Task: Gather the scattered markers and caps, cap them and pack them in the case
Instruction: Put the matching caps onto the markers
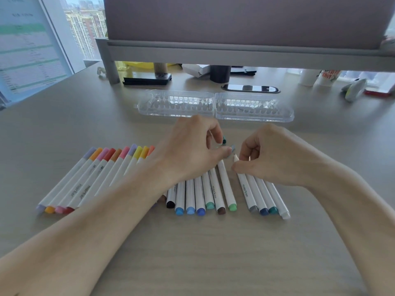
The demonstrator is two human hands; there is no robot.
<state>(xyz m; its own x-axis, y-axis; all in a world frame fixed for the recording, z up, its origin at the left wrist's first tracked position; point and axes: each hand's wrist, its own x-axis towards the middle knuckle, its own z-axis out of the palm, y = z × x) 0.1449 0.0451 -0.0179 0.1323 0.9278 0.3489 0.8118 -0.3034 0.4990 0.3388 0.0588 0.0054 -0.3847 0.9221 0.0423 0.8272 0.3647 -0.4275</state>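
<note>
— Both bare forearms are reaching in from the bottom edge, crossing the pale wooden desk. What are the hands doing?

— Left hand is hovering over the middle of the marker row, its thumb and forefinger pinching a small grey-blue cap. A dark teal cap is peeking out just behind its fingers; whether the hand is gripping that one too, I cannot tell.

— And the other?

— Right hand is curling narrowly around the upper end of an uncapped marker, the bare nib pointing up toward the cap, the two just apart.

— Where are the rest lying?

— White-barrelled markers are lying side by side on the desk. Those at the left, the warm-coloured group, are wearing lilac, orange, pink, red and yellow caps at their far ends. The middle group is showing black, blue, green and brown ends toward the camera, its far ends sitting hidden under the left hand. Three more markers are lying under the right hand beside the held one.

— And the case?

— Clear plastic case is lying open beyond the hands, both halves side by side, their ribbed slots showing. Behind it a phone is resting on the desk, under a grey monitor riser.
</note>
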